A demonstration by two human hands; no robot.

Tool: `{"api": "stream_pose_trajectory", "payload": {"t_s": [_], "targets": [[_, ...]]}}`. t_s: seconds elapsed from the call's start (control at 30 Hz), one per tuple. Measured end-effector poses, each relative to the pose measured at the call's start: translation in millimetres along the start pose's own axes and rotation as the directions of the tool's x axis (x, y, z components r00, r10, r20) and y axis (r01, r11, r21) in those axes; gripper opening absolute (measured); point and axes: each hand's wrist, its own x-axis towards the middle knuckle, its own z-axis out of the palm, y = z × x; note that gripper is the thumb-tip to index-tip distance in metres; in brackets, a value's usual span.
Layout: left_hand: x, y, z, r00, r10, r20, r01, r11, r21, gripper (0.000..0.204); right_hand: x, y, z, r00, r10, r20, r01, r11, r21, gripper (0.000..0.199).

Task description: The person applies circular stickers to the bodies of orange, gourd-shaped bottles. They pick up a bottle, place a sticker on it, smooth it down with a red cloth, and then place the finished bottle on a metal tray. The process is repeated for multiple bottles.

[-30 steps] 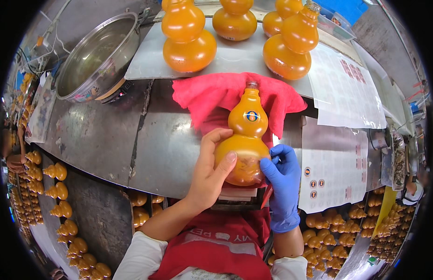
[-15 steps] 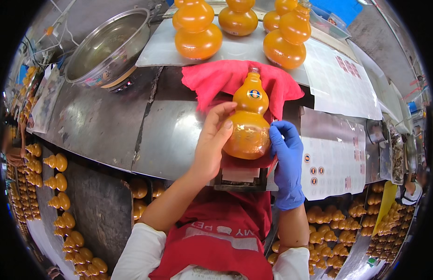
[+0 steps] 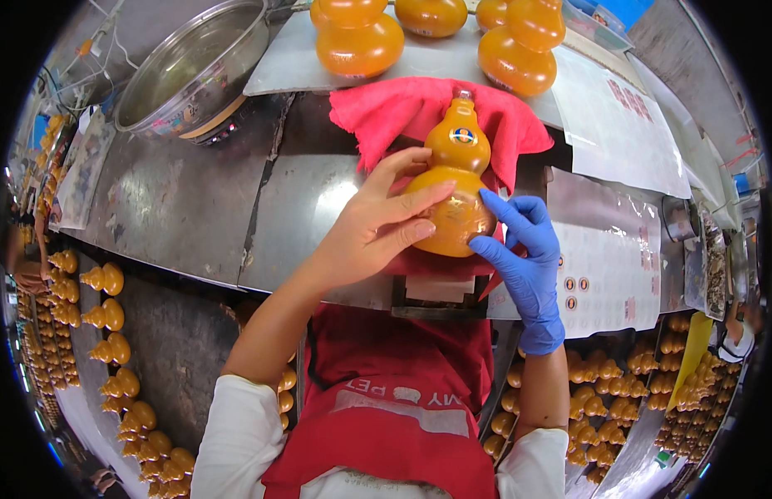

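An amber gourd-shaped bottle (image 3: 457, 187) lies on a red cloth (image 3: 377, 112) in front of me, its neck pointing away. A small round sticker (image 3: 462, 135) shows on its upper bulb. My bare left hand (image 3: 386, 212) rests on the bottle's left side, with its fingers over the lower bulb and near the waist. From the right, my right hand (image 3: 523, 249), in a blue glove, holds the lower bulb's edge between thumb and forefinger. Beside it lies a sheet of round stickers (image 3: 606, 258), several dark ones showing near its left side.
Several amber gourd bottles (image 3: 361, 46) stand on a pale board at the back. A steel basin (image 3: 190, 79) is at the far left. Another printed sheet (image 3: 623, 125) lies at the back right. Rows of gourd bottles (image 3: 111, 345) line both sides below the metal table (image 3: 178, 195).
My left fingers have reached farther over the lower bulb. My gloved thumb and forefinger have spread apart along its right edge. The view has shifted, so the table appears higher.
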Motion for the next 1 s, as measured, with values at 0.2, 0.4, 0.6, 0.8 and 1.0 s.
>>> {"api": "stream_pose_trajectory", "payload": {"t_s": [0.2,0.4,0.6,0.8,1.0], "targets": [[-0.6,1.1,-4.4,1.000,0.017,0.000,-0.017,0.995,-0.094,0.038,1.0,9.0,-9.3,0.997,0.049,-0.061,-0.040,0.989,0.142,0.046],[-4.0,-3.1,-0.6,0.999,0.015,0.043,-0.015,1.000,-0.010,0.040,-4.1,-0.8,6.9,0.995,-0.075,-0.072,0.073,0.997,-0.027,0.042],[-0.8,-3.4,-3.1,1.000,-0.005,0.022,0.006,0.999,-0.034,0.048,-2.3,7.6,-1.1,0.999,0.024,-0.045,-0.020,0.997,0.074,0.048],[-5.3,-1.5,2.1,0.999,0.039,-0.028,-0.038,0.999,0.013,0.039,-7.9,-4.6,6.0,0.987,-0.143,-0.076,0.137,0.988,-0.070,0.042],[-10.4,-7.0,8.3,0.998,-0.061,-0.026,0.056,0.987,-0.150,0.046,-6.0,17.8,-10.5,0.943,0.300,-0.143,-0.246,0.919,0.307,0.034]]}}
